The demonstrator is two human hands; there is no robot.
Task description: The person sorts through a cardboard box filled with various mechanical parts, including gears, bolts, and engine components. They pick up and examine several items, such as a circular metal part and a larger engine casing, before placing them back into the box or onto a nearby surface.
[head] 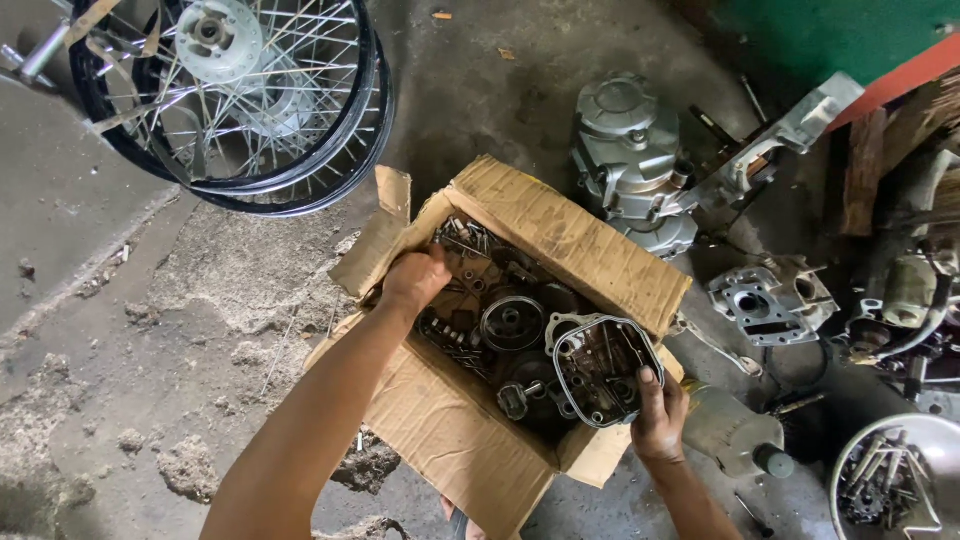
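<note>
Cardboard box (560, 240), torn and open-topped, sat at the centre of the frame on a dusty concrete floor (200, 340), filled with greasy metal engine parts. Right hand (660, 415), lower right of centre, gripped the near edge of a grey engine cover (605, 365), fingers closed around its rim, the cover resting over the box's right corner. Left hand (412, 278), left of centre, reached into the box's upper left part, fingers curled down among small bolts and parts; whether it held anything could not be told. A round gear-like part (513, 322) lay between the two hands. A metal bowl of bolts (890, 480) stood at lower right. Engine casings (632, 160) lay beyond the box at upper right; spoked wheels (250, 100) leaned at upper left.
</note>
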